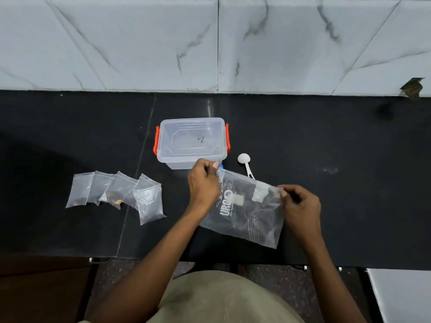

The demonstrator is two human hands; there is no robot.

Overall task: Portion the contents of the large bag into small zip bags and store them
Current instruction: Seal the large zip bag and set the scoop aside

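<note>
The large clear zip bag (247,213), printed with white lettering, lies slanted on the black countertop (349,183) in front of the person, its zip edge turned toward the far side and its bottom corner reaching close to the counter's near edge. The left hand (204,183) pinches the zip edge at its left end, beside a small blue slider, fingers curled in with the forearm crossing the bag's lower left corner. The right hand (300,203) pinches the same edge at its right end, fingertips pressed together on the plastic.

Just beyond the left hand stands a clear lidded storage box (192,142) with orange latches, its near wall close to the knuckles. A white measuring scoop (245,163) lies bowl-down just right of the box, its handle running toward the bag's top edge. To the left, well apart from the bag, five small zip bags (116,194) lie fanned and overlapping. Bare black counter stretches to the right of the right hand and behind the box up to the marble-patterned wall (210,43).
</note>
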